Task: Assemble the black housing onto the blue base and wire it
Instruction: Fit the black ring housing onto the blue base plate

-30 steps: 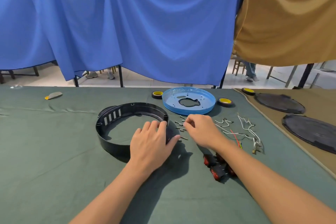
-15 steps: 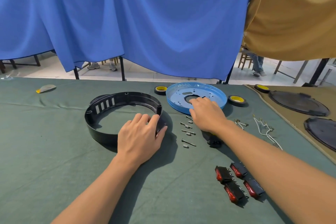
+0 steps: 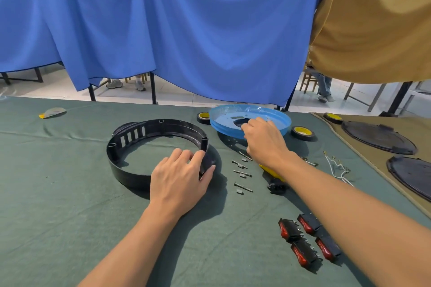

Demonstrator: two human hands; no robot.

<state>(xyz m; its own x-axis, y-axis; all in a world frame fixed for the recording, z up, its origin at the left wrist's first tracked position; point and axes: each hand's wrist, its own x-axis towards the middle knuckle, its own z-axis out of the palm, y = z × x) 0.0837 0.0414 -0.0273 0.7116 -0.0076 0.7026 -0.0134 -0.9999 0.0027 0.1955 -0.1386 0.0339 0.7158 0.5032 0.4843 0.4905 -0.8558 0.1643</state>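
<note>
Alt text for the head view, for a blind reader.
A person's right hand grips the near edge of a blue base, tilting it up off a green cloth, while the left hand holds the rim of a black housing beside it. Screws lie between them, and four red switches sit nearer the person.

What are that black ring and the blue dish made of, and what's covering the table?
The black housing looks like moulded plastic, semi-gloss, with crisp slots in its wall. The blue base could be painted metal or plastic: glossy, thin-walled, punched with small holes, rim slightly translucent. The table cover is matte green cloth, visibly creased.
</note>
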